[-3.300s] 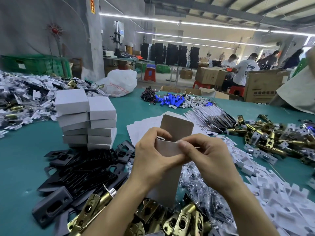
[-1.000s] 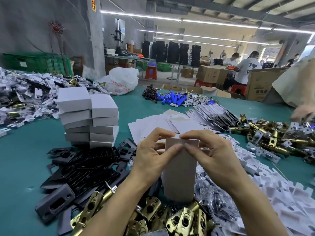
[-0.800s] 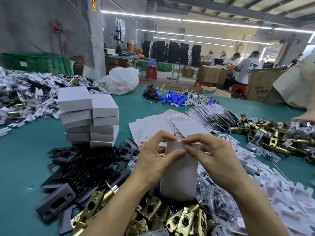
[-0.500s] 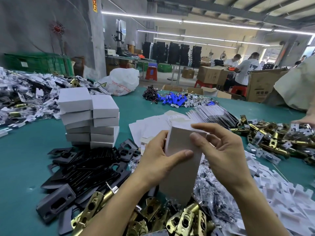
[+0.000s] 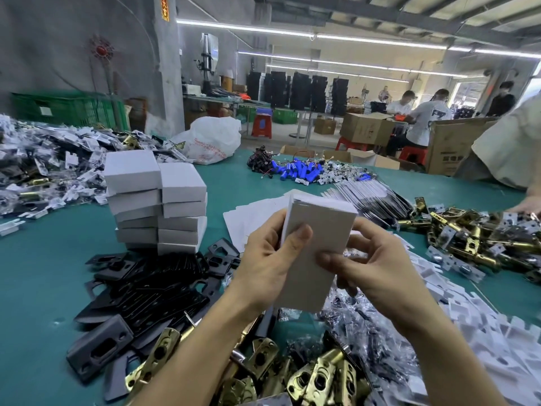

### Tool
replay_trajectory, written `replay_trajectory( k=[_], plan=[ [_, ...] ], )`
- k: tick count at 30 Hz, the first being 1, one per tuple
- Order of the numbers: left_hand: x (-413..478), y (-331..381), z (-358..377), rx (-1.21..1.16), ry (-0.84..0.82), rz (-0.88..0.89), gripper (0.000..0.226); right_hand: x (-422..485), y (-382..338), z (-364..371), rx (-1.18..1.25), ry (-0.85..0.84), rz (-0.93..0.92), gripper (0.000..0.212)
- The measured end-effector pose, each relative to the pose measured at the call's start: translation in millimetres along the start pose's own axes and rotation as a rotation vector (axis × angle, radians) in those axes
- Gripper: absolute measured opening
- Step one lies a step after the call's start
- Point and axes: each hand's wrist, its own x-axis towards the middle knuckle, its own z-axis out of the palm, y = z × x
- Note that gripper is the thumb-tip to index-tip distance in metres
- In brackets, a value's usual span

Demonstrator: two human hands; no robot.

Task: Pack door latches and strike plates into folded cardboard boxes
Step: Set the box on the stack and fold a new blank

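Grey-white cardboard box [image 5: 317, 247], tall and narrow: held clear of the teal counter [image 5: 38, 282], nearly upright, above the near heap of brass door latches [image 5: 310, 376].

Change noted: a few seconds ago the top flap stood open and was being bent over. A second ago both sets of fingertips were pressing it in. The flap now sits tucked flush and the box has been lifted higher, towards the camera. Judged meaning: the top end is closed, so this box is either complete or closed at one end only. Its contents and lower end cannot be made out.

Left hand [image 5: 269, 268]: gripping the box's left edge, thumb laid across the front face, fingers [image 5: 273, 222] curled behind.

Right hand [image 5: 374, 273]: gripping the lower right edge, thumb on the front face, fingers [image 5: 370, 230] curled behind the right side.

Nearby stock: a double stack of closed white boxes [image 5: 158, 200] to the left, well apart from the hands. Black metal strike plates [image 5: 152, 291] are heaped at its foot. Flat white box blanks [image 5: 251, 218] lie just behind the held box.
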Motion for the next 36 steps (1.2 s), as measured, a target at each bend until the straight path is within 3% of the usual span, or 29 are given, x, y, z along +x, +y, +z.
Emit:
replay_trajectory(
  k=[3,7,10,12,13,16,20,25,28,31,36],
  plan=[
    [1,-1,1,0.024,-0.033,-0.051,0.035,1,0,0,-0.042,0.107,-0.091,0.039],
    [4,3,-3,0.022,0.017,-0.287,0.068,1,6,3,-0.142,0.171,-0.223,0.046],
    [6,8,-6,0.012,0.164,-0.438,0.046,4,12,6,-0.313,0.195,-0.344,0.057],
    [7,9,-13,-0.027,0.215,-0.546,0.075,6,15,8,-0.452,0.21,-0.437,0.063],
    [7,9,-16,-0.118,0.169,-0.638,0.089,6,15,9,-0.487,0.199,-0.472,0.064],
    [3,16,-14,-0.511,-0.139,-0.795,0.082,3,17,17,-0.578,0.152,-0.536,0.065],
    [2,18,-19,-0.841,-0.193,-0.712,0.089,2,15,31,-0.438,-0.029,-0.365,0.079],
    [4,20,-13,-0.799,0.066,-0.631,0.099,5,15,15,-0.757,-0.102,-0.188,0.091],
    [7,20,-11,-0.69,0.309,-0.507,0.106,2,20,-1,-0.817,-0.088,-0.024,0.066],
    [9,22,-12,-0.606,0.496,-0.358,0.129,-1,22,-1,-0.847,-0.189,0.125,0.032],
    [14,14,-16,-0.242,0.538,-0.02,0.085,-11,12,44,-0.834,-0.407,0.134,0.026]
  ],
)
